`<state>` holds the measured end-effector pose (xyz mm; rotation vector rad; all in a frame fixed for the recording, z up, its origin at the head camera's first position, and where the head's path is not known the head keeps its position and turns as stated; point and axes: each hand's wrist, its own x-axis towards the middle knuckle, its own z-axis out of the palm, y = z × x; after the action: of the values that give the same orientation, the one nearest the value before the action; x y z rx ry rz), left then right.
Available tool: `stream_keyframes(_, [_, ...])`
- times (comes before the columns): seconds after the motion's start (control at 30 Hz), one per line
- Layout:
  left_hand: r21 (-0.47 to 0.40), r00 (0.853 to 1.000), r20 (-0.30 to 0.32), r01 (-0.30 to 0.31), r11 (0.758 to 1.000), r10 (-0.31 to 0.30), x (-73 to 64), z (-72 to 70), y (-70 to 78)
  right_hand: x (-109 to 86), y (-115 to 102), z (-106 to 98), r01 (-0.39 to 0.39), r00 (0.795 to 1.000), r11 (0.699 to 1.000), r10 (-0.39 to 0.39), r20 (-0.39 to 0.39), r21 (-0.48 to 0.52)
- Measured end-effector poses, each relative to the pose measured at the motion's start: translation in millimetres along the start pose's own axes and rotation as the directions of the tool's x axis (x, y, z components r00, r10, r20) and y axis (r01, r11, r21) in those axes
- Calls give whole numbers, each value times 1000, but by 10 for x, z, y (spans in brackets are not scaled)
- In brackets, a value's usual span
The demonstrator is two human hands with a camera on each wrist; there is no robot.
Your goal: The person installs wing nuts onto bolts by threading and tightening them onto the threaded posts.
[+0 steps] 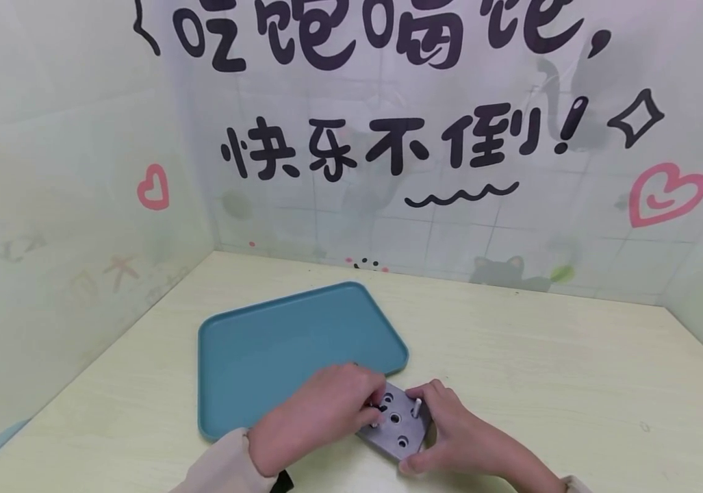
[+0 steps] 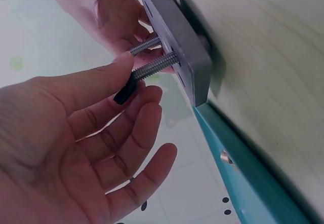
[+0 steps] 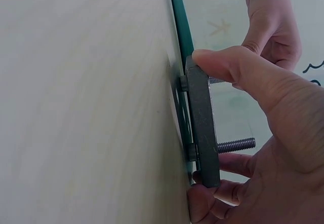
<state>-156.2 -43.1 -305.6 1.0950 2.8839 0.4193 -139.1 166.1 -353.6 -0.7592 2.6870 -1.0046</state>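
Observation:
A grey metal plate [image 1: 402, 428] with several round holes is held by its edges in my right hand [image 1: 465, 435], thumb on one side and fingers on the opposite one. Two threaded bolts rise through it; one bolt [image 3: 237, 145] stands bare, its head [image 3: 191, 152] on the underside close over the table. At the tip of the other bolt [image 2: 157, 67], my left hand [image 1: 323, 404] pinches a small black wing nut [image 2: 126, 88] between thumb and index finger. The remaining left fingers are loosely bent, and the thumb covers part of the nut.
A blue-green tray [image 1: 289, 342] lies on the pale wooden table [image 1: 548, 363], behind and left of the plate. In the left wrist view, a small shiny metal piece [image 2: 226, 157] shows at the tray. Printed white walls [image 1: 351, 226] enclose the table's back and sides.

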Motion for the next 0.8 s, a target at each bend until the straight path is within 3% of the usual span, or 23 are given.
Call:
stream_keyframes(0.5, [-8,995,83,-59,998,60,-9,-55,-57,9,5,7,-2,1000,1000,2,8,-1])
stream_keyframes(0.67, [-30,993,109,-31,999,34,-46,-103,-72,10,6,-1,-1,1000,1000,2,15,-14])
stream_keyframes(0.8, [-13,997,77,6,1000,-5,-64,-124,-49,17,-4,-3,-14,1000,1000,14,17,-23])
